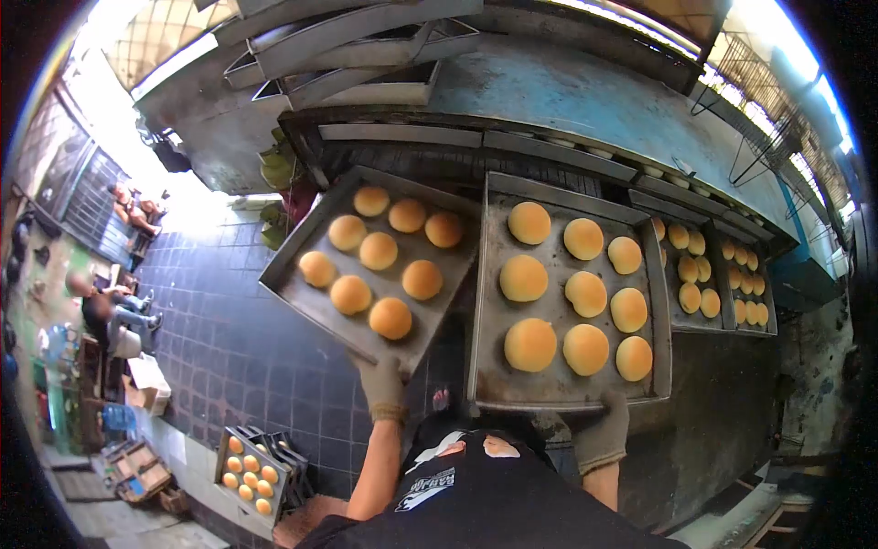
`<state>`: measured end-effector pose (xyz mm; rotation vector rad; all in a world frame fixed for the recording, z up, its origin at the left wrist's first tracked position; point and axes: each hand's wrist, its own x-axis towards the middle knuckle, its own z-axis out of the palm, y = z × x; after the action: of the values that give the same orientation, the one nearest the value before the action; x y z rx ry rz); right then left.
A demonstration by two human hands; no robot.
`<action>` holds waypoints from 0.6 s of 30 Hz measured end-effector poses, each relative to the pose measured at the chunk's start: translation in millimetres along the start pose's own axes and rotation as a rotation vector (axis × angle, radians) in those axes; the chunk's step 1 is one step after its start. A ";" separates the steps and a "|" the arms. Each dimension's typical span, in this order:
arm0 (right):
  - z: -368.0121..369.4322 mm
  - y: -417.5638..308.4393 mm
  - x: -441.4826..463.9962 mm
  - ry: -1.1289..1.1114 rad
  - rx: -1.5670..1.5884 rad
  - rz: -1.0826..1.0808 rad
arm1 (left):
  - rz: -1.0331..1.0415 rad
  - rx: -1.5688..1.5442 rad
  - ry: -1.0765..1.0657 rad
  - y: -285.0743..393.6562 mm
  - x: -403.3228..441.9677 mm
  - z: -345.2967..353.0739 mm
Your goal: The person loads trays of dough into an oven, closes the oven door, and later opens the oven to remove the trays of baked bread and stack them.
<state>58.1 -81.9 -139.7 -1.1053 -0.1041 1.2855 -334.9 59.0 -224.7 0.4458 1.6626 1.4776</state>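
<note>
My left hand (382,384), in a light work glove, grips the near edge of a metal baking tray (428,320) of golden round buns (378,251). This tray is tilted and turned away to the left, above the tiled floor. A second baking tray (567,403), with rows of buns (585,294), lies straight in front of me. My gloved right hand (604,432) is at its near right edge, fingers mostly hidden under the rim. The two trays are side by side, nearly touching at the far end.
More bun trays (722,316) stand at right beside the blue-topped table (585,91). Empty metal trays (366,55) are stacked on its far left end. Another bun tray (247,476) leans at lower left. Green gas cylinders (274,174) stand beyond; people (110,311) sit at left.
</note>
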 end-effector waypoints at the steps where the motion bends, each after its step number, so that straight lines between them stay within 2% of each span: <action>1: 34.3 -11.1 -13.3 0.112 0.126 0.064 | -0.036 -0.002 -0.079 28.3 -23.5 -5.3; 2: 49.9 -14.9 -17.8 0.111 0.127 0.063 | -0.072 -0.001 -0.158 44.0 -37.0 -11.7; 3: 60.5 -16.6 -21.7 0.143 0.118 0.064 | 0.003 0.060 -0.178 27.2 -34.4 -27.2; 4: 67.0 -17.4 -22.7 0.176 0.105 0.067 | -0.002 0.060 -0.176 28.3 -36.1 -36.9; 6: 61.2 -17.3 -8.0 0.161 0.012 0.078 | -0.060 0.136 -0.300 28.7 -40.9 -52.9; 7: 59.9 -19.0 -2.7 0.142 -0.076 0.085 | -0.111 0.094 -0.369 57.3 -47.6 -47.1; 8: 69.3 -25.1 1.3 0.146 -0.082 0.082 | -0.117 0.090 -0.372 59.4 -38.3 -43.9; 10: 94.6 -39.7 15.8 0.139 -0.202 0.147 | -0.086 0.240 -0.544 53.5 -6.6 -47.2; 12: 72.4 -37.6 64.0 0.079 -0.203 0.160 | -0.077 0.212 -0.600 24.8 33.6 -46.4; 14: 68.9 -38.2 94.2 0.021 -0.202 0.168 | -0.038 0.076 -0.792 20.4 66.8 -35.5; 16: 78.6 -42.6 112.2 0.081 -0.372 0.228 | -0.078 0.025 -0.821 26.0 85.2 -27.6; 17: 76.6 -44.3 120.8 -0.021 -0.425 0.215 | -0.175 0.073 -0.810 35.0 88.3 -24.4; 18: 74.1 -43.1 126.7 -0.016 -0.420 0.205 | -0.272 0.122 -0.796 43.0 89.2 -21.7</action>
<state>87.3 68.2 -133.9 -1.4931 -0.2886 1.4969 -414.6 121.1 -217.0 0.7274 1.1105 0.8299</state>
